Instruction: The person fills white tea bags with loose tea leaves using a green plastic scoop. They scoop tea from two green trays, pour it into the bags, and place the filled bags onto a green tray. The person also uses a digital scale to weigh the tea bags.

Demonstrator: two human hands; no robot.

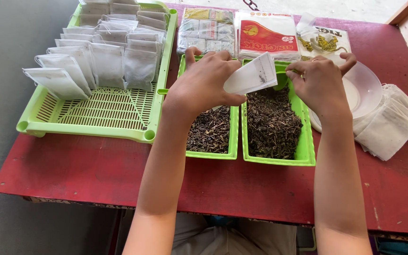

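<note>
White filter paper forms the small flat tea bag (252,75) that both hands hold above the two green trays. The left hand (204,85) pinches the bag's lower left end, thumb under and fingers (223,59) curled over the top, pressed close together. The right hand (319,82) meets the bag's right edge at about 3 o'clock from it; its fingers (294,78) are bent inward and close to each other, but whether they grip the paper or only touch it cannot be told.

Directly below the bag, at 6 o'clock, the wider green plastic tray (308,146) holds a bed of dark loose dried tea leaves (272,123). Touching its left side, the narrower green plastic tray (233,137) holds the same dark leaves, partly hidden by the left wrist.

At 9 o'clock from the hands, a large lime-green slotted plastic basket (105,113) carries rows of filled white tea bags (95,52) in its far half; its near half shows bare grid. At 12 o'clock lie a clear-wrapped block of packets (206,30) and a red-and-white flat packet (266,33). At 3 o'clock sit a clear round plastic lid (367,87) and, beyond it, a loose stack of empty white filter bags (393,120), all on the red surface (95,170).
</note>
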